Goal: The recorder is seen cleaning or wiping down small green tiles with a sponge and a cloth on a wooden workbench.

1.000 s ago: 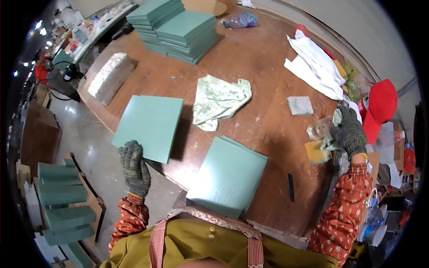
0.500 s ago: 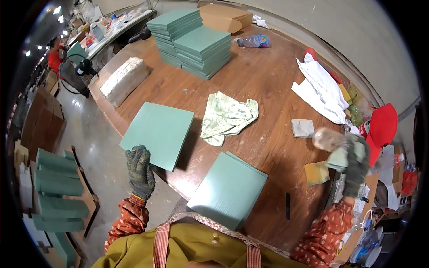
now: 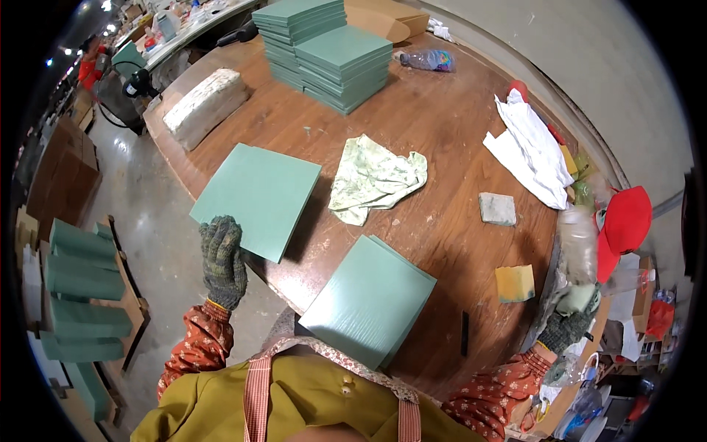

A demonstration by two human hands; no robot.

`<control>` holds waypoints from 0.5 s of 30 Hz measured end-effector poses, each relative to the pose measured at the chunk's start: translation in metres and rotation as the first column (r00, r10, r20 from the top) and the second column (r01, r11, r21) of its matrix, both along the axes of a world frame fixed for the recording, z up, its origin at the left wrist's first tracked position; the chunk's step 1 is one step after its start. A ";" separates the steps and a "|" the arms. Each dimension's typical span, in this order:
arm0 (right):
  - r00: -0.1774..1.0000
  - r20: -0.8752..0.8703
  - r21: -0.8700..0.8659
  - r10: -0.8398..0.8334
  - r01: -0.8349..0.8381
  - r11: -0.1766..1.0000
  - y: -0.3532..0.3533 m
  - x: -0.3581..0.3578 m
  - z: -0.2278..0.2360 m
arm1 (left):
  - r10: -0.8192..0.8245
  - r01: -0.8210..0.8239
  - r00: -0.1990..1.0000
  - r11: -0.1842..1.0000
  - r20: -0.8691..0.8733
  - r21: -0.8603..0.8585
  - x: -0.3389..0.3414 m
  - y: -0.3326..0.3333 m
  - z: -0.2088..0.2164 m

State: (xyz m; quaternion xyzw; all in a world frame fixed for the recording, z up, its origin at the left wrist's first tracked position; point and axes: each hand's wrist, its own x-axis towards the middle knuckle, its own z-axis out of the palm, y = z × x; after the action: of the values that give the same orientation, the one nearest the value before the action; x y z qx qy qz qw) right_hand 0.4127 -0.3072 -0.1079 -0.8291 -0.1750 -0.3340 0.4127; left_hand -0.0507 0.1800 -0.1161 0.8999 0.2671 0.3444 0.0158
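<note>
Green panel (image 3: 258, 197), corner toward left hand (image 3: 222, 259), lies flat.

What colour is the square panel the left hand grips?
Muted green panel, gripped by the gloved left hand; head view.

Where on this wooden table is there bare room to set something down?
Bare wood lies between the tile stacks, crumpled cloth and white rags, and between the cloth and yellow sponge. The right edge by the red cap is crowded.
</note>
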 end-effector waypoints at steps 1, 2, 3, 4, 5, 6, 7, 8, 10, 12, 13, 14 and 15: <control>0.992 -0.109 0.173 0.064 -0.045 0.984 0.024 -0.008 0.024 | 0.005 -0.005 1.000 1.000 0.028 -0.005 0.001 0.000 0.000; 0.968 -0.206 0.344 0.144 -0.066 0.937 0.047 -0.014 0.056 | 0.008 -0.008 0.998 1.000 0.055 -0.010 0.002 0.000 -0.001; 0.987 -0.152 0.045 0.055 -0.049 0.998 0.055 -0.016 0.076 | 0.010 -0.009 0.998 1.000 0.058 -0.019 0.001 0.000 -0.001; 0.988 -0.109 0.068 0.106 -0.099 0.993 0.079 -0.018 0.079 | 0.013 -0.012 0.998 1.000 0.060 -0.018 0.001 -0.001 -0.001; 0.961 -0.141 0.146 0.237 -0.217 0.965 0.106 -0.022 0.080 | 0.006 -0.004 0.998 1.000 0.061 -0.027 -0.001 -0.001 -0.002; 0.916 -0.161 0.224 0.367 -0.328 0.918 0.123 -0.024 0.079 | 0.000 0.002 0.998 0.999 0.063 -0.038 -0.004 0.000 -0.003; 0.927 -0.233 0.022 0.295 -0.298 0.954 0.111 -0.007 0.068 | 0.002 0.002 0.997 0.999 0.072 -0.044 -0.004 0.001 -0.002; 0.916 -0.291 -0.091 0.277 -0.314 0.945 0.112 -0.004 0.068 | -0.019 0.022 0.997 0.998 0.071 -0.052 -0.003 0.000 -0.001; 0.978 -0.178 -0.534 0.106 -0.187 0.825 0.119 0.000 0.077 | -0.028 0.033 0.997 0.997 0.071 -0.063 -0.003 0.000 0.003; 0.973 -0.223 -0.612 0.058 -0.186 0.769 0.129 -0.002 0.094 | -0.060 0.063 0.997 0.994 0.041 -0.087 -0.006 0.000 0.005; 0.979 -0.195 -0.565 0.064 -0.166 0.808 0.137 -0.008 0.104 | -0.079 0.079 0.997 0.994 0.016 -0.072 -0.009 0.003 0.003; 0.983 -0.166 -0.517 0.073 -0.150 0.843 0.146 -0.016 0.115 | -0.065 0.067 0.998 0.995 0.023 -0.076 -0.011 0.005 0.001; 0.995 -0.069 -0.501 0.067 -0.093 0.861 0.154 -0.029 0.128 | -0.098 0.100 0.995 0.992 0.027 -0.076 -0.013 0.008 -0.001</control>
State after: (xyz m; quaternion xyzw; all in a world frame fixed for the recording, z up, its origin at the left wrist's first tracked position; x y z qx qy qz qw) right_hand 0.3833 -0.1531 0.0197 -0.9079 -0.2802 -0.2391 0.2000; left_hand -0.0634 0.1881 -0.1173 0.9067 0.2351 0.3430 0.0710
